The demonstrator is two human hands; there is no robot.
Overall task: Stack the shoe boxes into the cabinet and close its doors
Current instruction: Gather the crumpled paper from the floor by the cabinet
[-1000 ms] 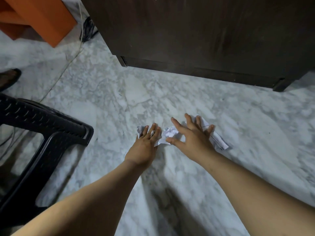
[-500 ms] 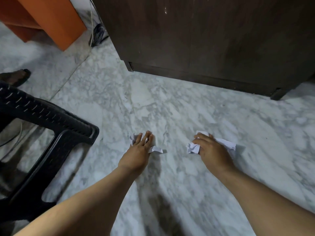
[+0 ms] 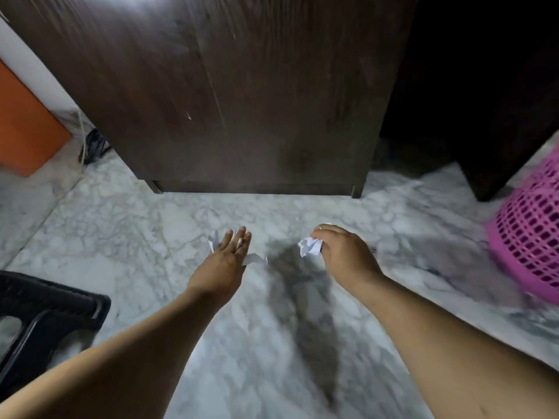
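In the head view we saw the dark wooden cabinet [image 3: 242,95] standing on the marble floor [image 3: 121,225] with both doors closed, its top cut off by the upper edge; no shoe boxes were visible to us. Our left hand [image 3: 225,261] lay nearly flat, fingers stretched out, pressing on a piece of white paper [image 3: 213,241] on the floor, most of the sheet hidden beneath the palm. Our right hand [image 3: 341,255] was curled closed around a crumpled paper wad [image 3: 310,247], only part of which poked out past the knuckles. The whole picture was smeared by motion, so fine detail was hard to make out. A pink mesh basket [image 3: 535,237] was cut off at the right edge, a black plastic stool [image 3: 45,316] at the lower left, and an orange box [image 3: 27,131] at the left. The space right of the cabinet was too dark to read. We could make out no writing or labels anywhere.
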